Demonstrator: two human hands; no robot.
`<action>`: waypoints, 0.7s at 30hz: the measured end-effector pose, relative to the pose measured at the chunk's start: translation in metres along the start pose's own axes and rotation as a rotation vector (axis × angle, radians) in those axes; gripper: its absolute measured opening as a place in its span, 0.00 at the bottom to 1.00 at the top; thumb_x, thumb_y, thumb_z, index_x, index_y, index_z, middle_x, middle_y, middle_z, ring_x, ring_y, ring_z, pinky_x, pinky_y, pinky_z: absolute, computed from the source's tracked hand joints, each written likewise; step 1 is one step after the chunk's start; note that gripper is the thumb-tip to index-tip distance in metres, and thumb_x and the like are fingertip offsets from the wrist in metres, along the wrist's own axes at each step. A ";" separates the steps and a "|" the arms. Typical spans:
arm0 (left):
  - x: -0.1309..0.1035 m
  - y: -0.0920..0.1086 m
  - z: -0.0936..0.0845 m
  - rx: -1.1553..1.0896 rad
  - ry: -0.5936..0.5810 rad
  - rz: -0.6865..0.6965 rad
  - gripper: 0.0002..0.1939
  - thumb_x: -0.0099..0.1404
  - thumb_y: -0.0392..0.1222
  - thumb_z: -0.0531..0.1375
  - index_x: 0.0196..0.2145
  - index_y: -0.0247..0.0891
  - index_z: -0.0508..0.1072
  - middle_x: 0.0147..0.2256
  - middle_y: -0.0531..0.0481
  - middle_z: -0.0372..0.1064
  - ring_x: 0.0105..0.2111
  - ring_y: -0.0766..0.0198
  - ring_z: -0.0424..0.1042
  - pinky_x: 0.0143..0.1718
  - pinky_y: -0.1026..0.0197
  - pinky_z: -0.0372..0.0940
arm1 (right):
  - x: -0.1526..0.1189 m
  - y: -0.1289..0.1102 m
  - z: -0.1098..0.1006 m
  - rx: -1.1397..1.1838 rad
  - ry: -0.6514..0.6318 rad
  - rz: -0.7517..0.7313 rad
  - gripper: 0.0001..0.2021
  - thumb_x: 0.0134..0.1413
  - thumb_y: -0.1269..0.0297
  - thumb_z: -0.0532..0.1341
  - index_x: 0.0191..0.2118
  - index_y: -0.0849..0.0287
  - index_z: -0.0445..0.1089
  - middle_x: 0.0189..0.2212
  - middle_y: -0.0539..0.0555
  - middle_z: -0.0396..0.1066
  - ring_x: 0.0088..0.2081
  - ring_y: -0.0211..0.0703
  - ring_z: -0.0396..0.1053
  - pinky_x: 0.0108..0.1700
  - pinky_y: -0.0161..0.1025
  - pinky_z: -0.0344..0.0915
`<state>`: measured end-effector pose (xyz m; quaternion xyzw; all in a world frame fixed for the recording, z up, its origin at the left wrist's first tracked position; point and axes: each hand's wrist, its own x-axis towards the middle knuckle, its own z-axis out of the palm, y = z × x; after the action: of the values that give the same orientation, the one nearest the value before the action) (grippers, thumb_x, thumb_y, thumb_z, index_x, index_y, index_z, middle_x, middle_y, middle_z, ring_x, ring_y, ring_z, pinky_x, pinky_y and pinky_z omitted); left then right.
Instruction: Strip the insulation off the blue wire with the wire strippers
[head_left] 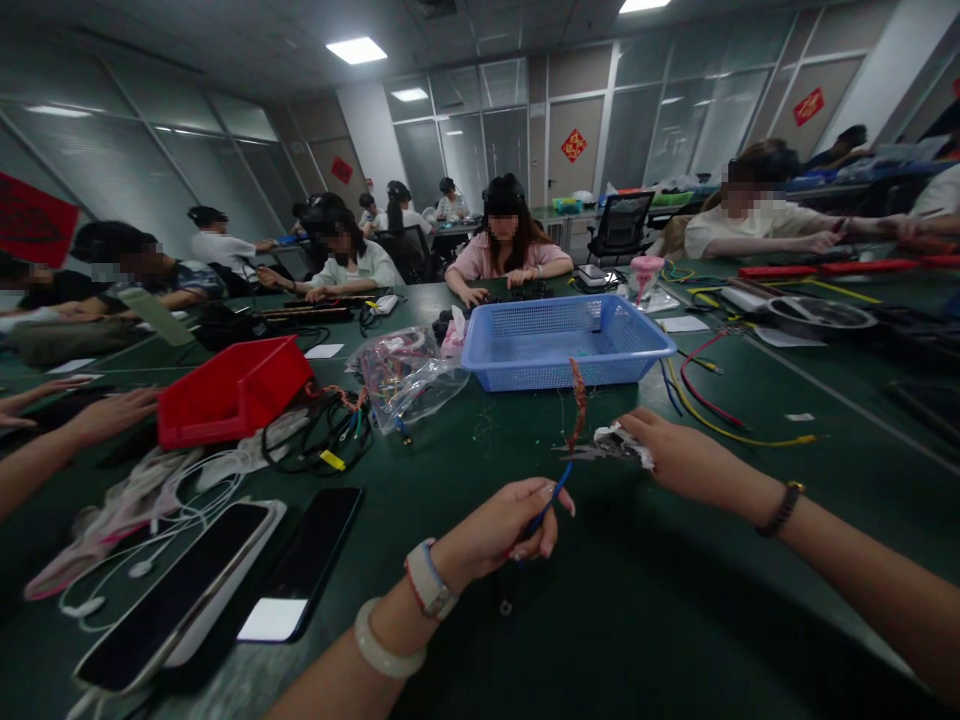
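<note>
Below the centre of the frame, our left hand [491, 525] pinches a blue wire [560, 484]; to its right, our right hand [675, 452] grasps a white-wrapped tool [626, 444] beside copper strands [578, 400].

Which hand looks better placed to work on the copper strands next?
The right hand, probably: it grips a white-wrapped tool whose metal end is at the copper strands. The left hand is busy holding the blue wire.
</note>
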<state>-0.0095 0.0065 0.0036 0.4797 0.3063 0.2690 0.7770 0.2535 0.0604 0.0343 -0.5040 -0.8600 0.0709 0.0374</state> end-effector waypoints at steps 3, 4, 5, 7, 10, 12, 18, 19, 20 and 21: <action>0.000 0.000 0.000 0.013 0.003 -0.013 0.16 0.70 0.49 0.50 0.42 0.34 0.69 0.18 0.57 0.65 0.10 0.77 0.48 0.13 0.69 0.41 | 0.000 0.001 -0.004 -0.028 -0.006 -0.011 0.14 0.55 0.73 0.52 0.47 0.59 0.64 0.44 0.58 0.66 0.35 0.41 0.70 0.39 0.38 0.63; 0.000 0.001 0.000 0.015 0.003 -0.022 0.16 0.70 0.49 0.50 0.43 0.33 0.69 0.18 0.57 0.65 0.10 0.77 0.49 0.14 0.69 0.41 | 0.000 0.001 -0.006 -0.043 -0.005 -0.015 0.14 0.55 0.73 0.52 0.47 0.59 0.64 0.44 0.58 0.66 0.35 0.41 0.70 0.38 0.38 0.63; -0.001 0.001 0.000 0.015 -0.001 -0.032 0.17 0.71 0.48 0.50 0.44 0.33 0.69 0.18 0.57 0.65 0.10 0.77 0.49 0.14 0.69 0.42 | 0.000 0.002 -0.007 -0.063 -0.002 -0.018 0.14 0.55 0.74 0.52 0.46 0.59 0.64 0.44 0.59 0.66 0.35 0.41 0.70 0.38 0.38 0.63; -0.001 0.003 0.002 0.007 -0.012 -0.052 0.18 0.71 0.48 0.49 0.46 0.32 0.70 0.18 0.57 0.64 0.10 0.77 0.49 0.14 0.70 0.42 | -0.001 0.003 -0.009 -0.099 -0.005 -0.026 0.15 0.53 0.75 0.52 0.46 0.58 0.64 0.43 0.59 0.66 0.34 0.42 0.70 0.37 0.39 0.63; -0.003 0.006 0.004 -0.001 -0.029 -0.066 0.18 0.71 0.48 0.50 0.46 0.32 0.70 0.17 0.58 0.64 0.10 0.77 0.49 0.14 0.70 0.43 | -0.002 0.004 -0.011 -0.131 -0.026 -0.018 0.15 0.52 0.75 0.52 0.45 0.58 0.64 0.42 0.58 0.65 0.33 0.42 0.70 0.34 0.39 0.63; -0.004 0.006 0.004 -0.010 -0.038 -0.067 0.17 0.71 0.48 0.50 0.45 0.32 0.70 0.17 0.58 0.63 0.10 0.78 0.48 0.14 0.70 0.42 | -0.003 0.003 -0.012 -0.145 -0.020 -0.010 0.14 0.53 0.74 0.52 0.45 0.58 0.64 0.42 0.58 0.65 0.34 0.43 0.70 0.34 0.40 0.63; -0.004 0.005 0.001 -0.010 -0.064 -0.101 0.18 0.70 0.50 0.51 0.43 0.32 0.71 0.17 0.58 0.64 0.09 0.78 0.48 0.13 0.70 0.42 | -0.008 -0.004 -0.014 -0.172 0.048 0.013 0.16 0.53 0.74 0.53 0.48 0.58 0.63 0.45 0.60 0.64 0.35 0.45 0.70 0.36 0.42 0.65; -0.003 0.004 0.001 -0.010 -0.068 -0.105 0.18 0.69 0.50 0.52 0.42 0.33 0.71 0.16 0.58 0.64 0.09 0.78 0.49 0.13 0.70 0.42 | -0.009 -0.004 -0.014 -0.169 0.050 0.013 0.16 0.53 0.74 0.53 0.48 0.58 0.64 0.45 0.60 0.65 0.35 0.45 0.70 0.35 0.42 0.65; -0.003 0.004 0.001 -0.013 -0.072 -0.103 0.18 0.69 0.51 0.52 0.42 0.33 0.71 0.16 0.58 0.64 0.09 0.78 0.49 0.12 0.70 0.41 | -0.010 -0.004 -0.014 -0.164 0.052 0.008 0.16 0.53 0.74 0.53 0.48 0.59 0.64 0.45 0.60 0.65 0.34 0.44 0.70 0.35 0.42 0.66; -0.003 0.003 0.001 -0.020 -0.075 -0.096 0.18 0.68 0.51 0.53 0.41 0.32 0.71 0.16 0.58 0.65 0.08 0.78 0.49 0.12 0.70 0.41 | -0.010 -0.003 -0.013 -0.157 0.054 0.000 0.16 0.52 0.75 0.53 0.48 0.59 0.64 0.45 0.60 0.65 0.34 0.44 0.70 0.35 0.41 0.66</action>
<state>-0.0113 0.0049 0.0075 0.4662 0.2969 0.2162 0.8048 0.2579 0.0511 0.0481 -0.5072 -0.8615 -0.0105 0.0208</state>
